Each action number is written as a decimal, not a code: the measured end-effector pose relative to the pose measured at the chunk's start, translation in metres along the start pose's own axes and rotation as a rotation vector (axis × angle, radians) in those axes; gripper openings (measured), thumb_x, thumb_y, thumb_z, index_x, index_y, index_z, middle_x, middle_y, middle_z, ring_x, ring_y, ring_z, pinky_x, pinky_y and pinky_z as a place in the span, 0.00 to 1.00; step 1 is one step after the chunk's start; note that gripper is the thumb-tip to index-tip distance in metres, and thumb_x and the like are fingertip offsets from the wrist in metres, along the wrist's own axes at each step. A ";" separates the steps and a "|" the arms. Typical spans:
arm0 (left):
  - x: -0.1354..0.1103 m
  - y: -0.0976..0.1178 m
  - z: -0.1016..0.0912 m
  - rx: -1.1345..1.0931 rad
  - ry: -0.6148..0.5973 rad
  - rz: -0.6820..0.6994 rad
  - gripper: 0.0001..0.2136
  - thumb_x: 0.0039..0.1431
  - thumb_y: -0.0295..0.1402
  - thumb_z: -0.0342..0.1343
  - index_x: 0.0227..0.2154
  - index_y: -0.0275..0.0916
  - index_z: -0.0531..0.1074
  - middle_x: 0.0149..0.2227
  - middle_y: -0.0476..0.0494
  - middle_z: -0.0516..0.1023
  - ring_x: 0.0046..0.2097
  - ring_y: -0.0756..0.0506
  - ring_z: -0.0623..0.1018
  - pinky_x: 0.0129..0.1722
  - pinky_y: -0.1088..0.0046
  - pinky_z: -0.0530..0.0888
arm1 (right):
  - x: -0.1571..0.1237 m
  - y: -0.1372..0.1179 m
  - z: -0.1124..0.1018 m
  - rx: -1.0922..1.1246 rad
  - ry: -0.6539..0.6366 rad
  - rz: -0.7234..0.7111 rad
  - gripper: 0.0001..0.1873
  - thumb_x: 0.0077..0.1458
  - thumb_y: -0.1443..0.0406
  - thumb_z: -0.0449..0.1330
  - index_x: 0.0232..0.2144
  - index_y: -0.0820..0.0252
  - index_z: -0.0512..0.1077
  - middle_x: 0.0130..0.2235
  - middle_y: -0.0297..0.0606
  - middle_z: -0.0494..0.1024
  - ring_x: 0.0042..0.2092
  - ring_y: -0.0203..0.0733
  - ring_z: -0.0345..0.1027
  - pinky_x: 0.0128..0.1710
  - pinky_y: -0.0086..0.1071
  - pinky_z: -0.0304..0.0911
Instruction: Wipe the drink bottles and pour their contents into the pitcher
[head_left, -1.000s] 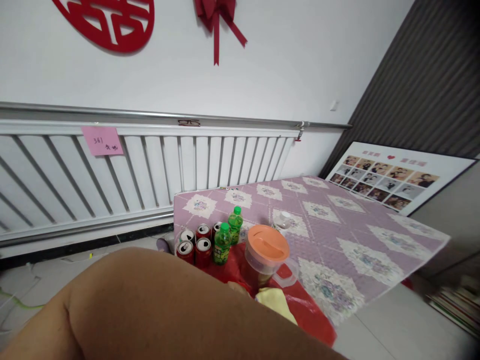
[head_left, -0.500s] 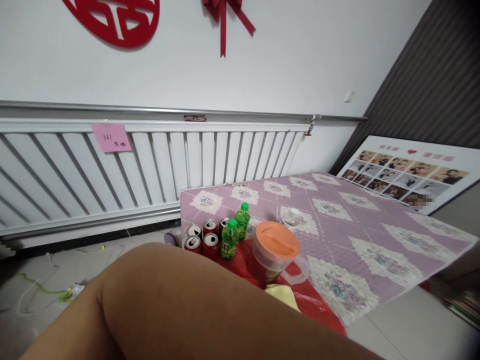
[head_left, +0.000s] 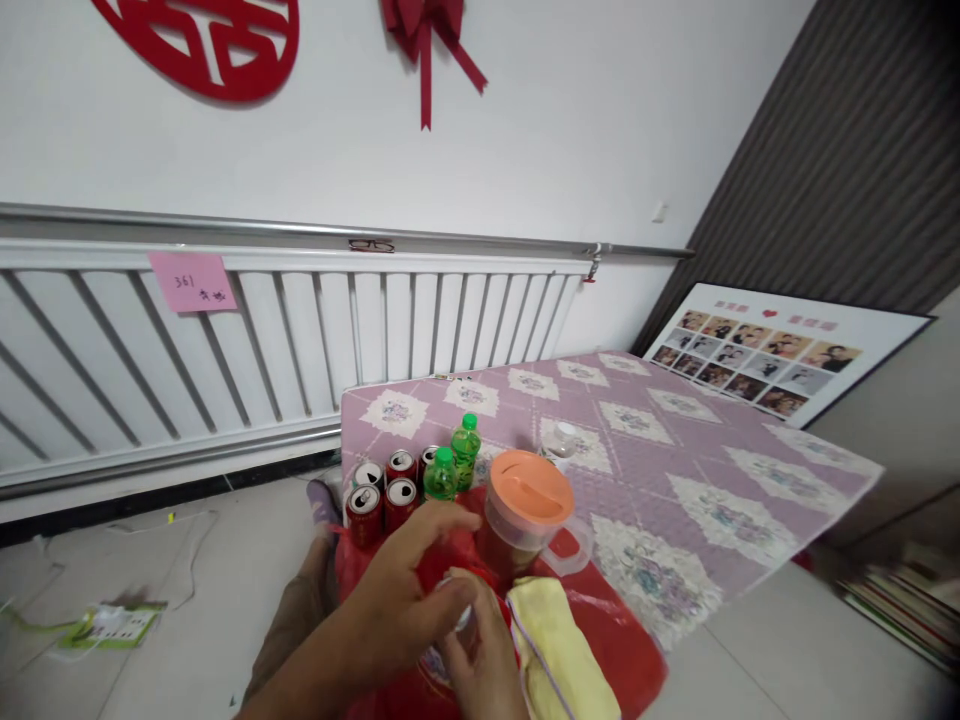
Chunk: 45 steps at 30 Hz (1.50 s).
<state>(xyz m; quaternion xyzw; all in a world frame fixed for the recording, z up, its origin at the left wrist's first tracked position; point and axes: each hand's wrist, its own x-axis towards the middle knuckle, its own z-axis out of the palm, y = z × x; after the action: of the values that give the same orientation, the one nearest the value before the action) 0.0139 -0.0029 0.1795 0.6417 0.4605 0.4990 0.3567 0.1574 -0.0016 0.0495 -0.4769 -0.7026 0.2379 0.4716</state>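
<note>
My left hand (head_left: 409,580) reaches in from the lower left, its thumb and fingers apart above the red cloth. Just below and right of it, my right hand (head_left: 484,640) has its fingers curled round a small whitish, shiny thing (head_left: 463,618), mostly hidden by the hands. A clear plastic pitcher (head_left: 514,545) with an orange lid (head_left: 531,487) stands beyond my hands. A folded yellow cloth (head_left: 562,650) lies right of my right hand. Two green bottles (head_left: 440,476) and several opened red cans (head_left: 364,515) stand behind my left hand.
The table (head_left: 739,480) has a purple flowered cover and a red plastic sheet (head_left: 630,650). A clear bottle with a white cap (head_left: 564,434) stands behind the pitcher. Beyond is a white radiator (head_left: 450,320); a power strip (head_left: 112,625) with cables lies on the floor.
The arm that crossed the view and hid the red sheet has drawn back. Both hands now show close together over the sheet, and the yellow cloth is in fuller view. The camera has shifted slightly.
</note>
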 end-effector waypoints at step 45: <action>-0.048 -0.130 0.067 0.004 0.085 -0.143 0.20 0.50 0.25 0.60 0.47 0.37 0.66 0.46 0.38 0.73 0.46 0.41 0.75 0.48 0.63 0.72 | 0.013 0.005 0.002 -0.005 -0.013 -0.026 0.15 0.48 0.69 0.60 0.41 0.57 0.72 0.41 0.40 0.79 0.42 0.44 0.75 0.43 0.34 0.72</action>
<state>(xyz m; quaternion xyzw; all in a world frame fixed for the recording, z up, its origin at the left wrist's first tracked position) 0.0446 -0.0062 0.0290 0.5861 0.5207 0.4981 0.3704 0.1570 0.0120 0.0504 -0.4673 -0.7124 0.2330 0.4688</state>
